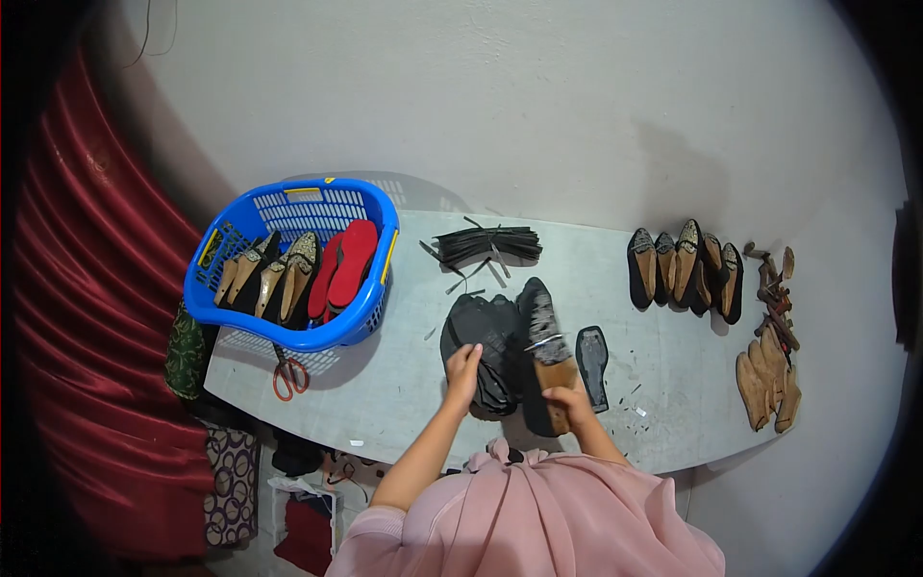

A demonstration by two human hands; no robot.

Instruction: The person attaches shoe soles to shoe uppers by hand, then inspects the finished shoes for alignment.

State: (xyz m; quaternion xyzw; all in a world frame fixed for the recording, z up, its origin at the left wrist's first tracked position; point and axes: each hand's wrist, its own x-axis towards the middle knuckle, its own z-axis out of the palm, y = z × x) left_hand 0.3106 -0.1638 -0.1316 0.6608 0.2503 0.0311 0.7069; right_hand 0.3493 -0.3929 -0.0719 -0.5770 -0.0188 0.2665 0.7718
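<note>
Over the front middle of the table, my right hand [571,402] grips a black shoe [541,322] with a patterned upper and a wooden last inside it. The toe points away from me. My left hand [463,375] is closed in a pinch at the left side of a stack of black soles [487,332]. Whatever lies between its fingers is too dark and small to make out. Just right of the held shoe, a single dark sole [592,365] lies on the table.
Behind the soles lies a tied bundle of black strips [488,244]. A blue basket [361,330] at left holds shoes and red soles [353,265]. Red-handled scissors [289,377] lie before it. At right are several lasted shoes [686,262], wooden lasts [767,383] and tools [772,293].
</note>
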